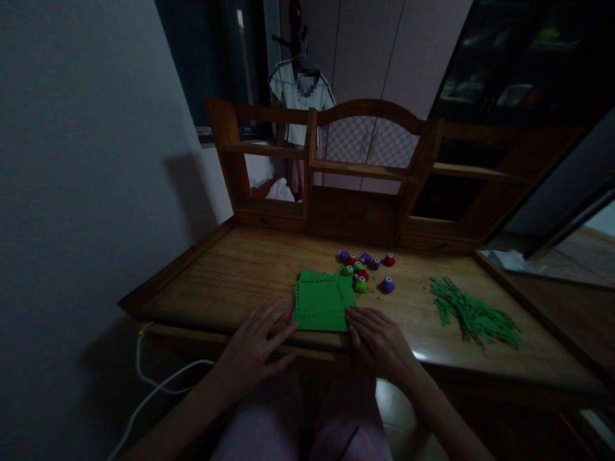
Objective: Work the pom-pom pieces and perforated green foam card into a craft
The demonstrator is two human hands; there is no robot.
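A small stack of green paper sheets (pixel 321 302) lies at the desk's front edge, with rows of small punched marks along its top and sides. My left hand (pixel 257 342) is spread, fingers apart, its thumb at the lower left corner of the stack. Beside that left edge lies a thin pink stick (pixel 291 308), partly hidden, perhaps a pen. My right hand (pixel 375 333) has its fingers together, gripping the lower right corner of the paper. Just behind the stack sit several small craft punches in red, purple and green, among them a purple punch (pixel 387 285) and a green punch (pixel 360 285).
A tangled pile of green paper strips (pixel 473 314) lies on the right of the wooden desk (pixel 206 275). Tiny green scraps are scattered around the punches. A wooden shelf (pixel 365 169) stands along the back. A white cable (pixel 158 384) hangs off the front left corner.
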